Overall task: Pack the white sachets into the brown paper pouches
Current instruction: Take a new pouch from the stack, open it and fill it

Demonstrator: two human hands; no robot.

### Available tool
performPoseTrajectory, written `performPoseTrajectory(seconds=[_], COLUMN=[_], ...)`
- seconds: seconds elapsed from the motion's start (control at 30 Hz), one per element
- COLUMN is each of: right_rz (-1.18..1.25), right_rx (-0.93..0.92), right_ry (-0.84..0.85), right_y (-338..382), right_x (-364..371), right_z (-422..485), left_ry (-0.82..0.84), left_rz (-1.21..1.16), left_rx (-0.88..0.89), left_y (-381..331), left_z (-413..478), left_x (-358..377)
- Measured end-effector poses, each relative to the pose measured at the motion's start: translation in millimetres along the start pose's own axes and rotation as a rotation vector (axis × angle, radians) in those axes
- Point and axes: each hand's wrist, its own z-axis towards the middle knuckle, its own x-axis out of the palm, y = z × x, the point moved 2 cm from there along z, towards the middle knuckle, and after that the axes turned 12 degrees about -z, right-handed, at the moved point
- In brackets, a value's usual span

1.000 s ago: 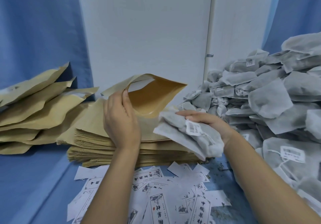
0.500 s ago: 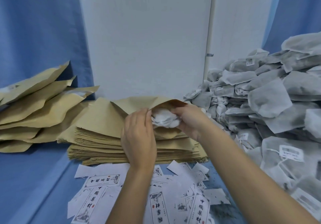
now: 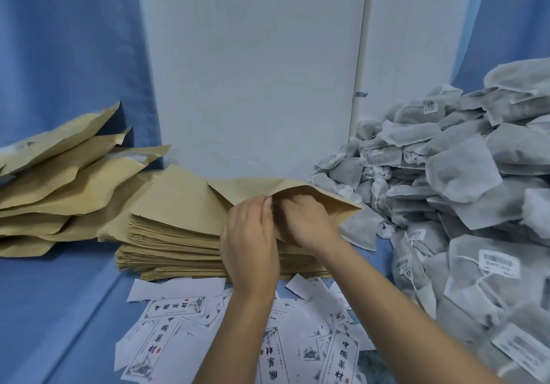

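head view: the left hand [image 3: 250, 243] lay palm-down over the pouch stack [image 3: 178, 228], its fingers pinching the mouth edge of the top brown pouch [image 3: 247, 188]. the right hand [image 3: 308, 224] sat pushed into that mouth, fingers hidden, grip impossible to tell. white sachets [image 3: 476, 181] were heaped right of the stack.

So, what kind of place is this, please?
Probably a small hand-packing station: a big heap of sachets on the right, a stack of flat pouches in the middle, and loose printed labels in front.
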Motion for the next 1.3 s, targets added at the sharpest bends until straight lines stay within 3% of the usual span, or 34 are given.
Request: performPoseTrajectory(seconds=[0.13,0.23,0.43,0.53,0.6,0.73,0.9,1.0,1.2,1.3], right_rz=[-0.122,0.062,0.236,0.365,0.194,-0.450,-0.672,-0.704,-0.665,-0.699], right_rx=[-0.025,-0.005,-0.017,0.152,0.271,0.404,0.283,0.233,0.217,0.194], right_ry=[0.143,0.089,-0.621,-0.776,-0.643,-0.128,0.129,0.142,-0.194,-0.174], right_y=[2,-2,-33,-64,-92,-142,-160,-164,-161,-162], right_x=[7,5,-13,-22,-22,-12,-3,-1,-8,-9], right_z=[12,16,-6,-5,6,24,30,33,45,58], left_ry=[0.010,-0.006,-0.065,-0.091,-0.109,-0.114,-0.112,-0.127,-0.154,-0.147], left_rz=[0.044,0.023,-0.071,-0.073,-0.090,-0.129,-0.156,-0.168,-0.171,-0.158], left_rx=[0.077,0.047,-0.091,-0.131,-0.160,-0.150,-0.193,-0.209,-0.225,-0.239], left_y=[-5,-6,-4,-1,1,0,2,5,13,17], left_z=[-7,-4,15,21,21,16,15,16,18,19], left_x=[2,4,15,20,23,24,30,31,39,45])
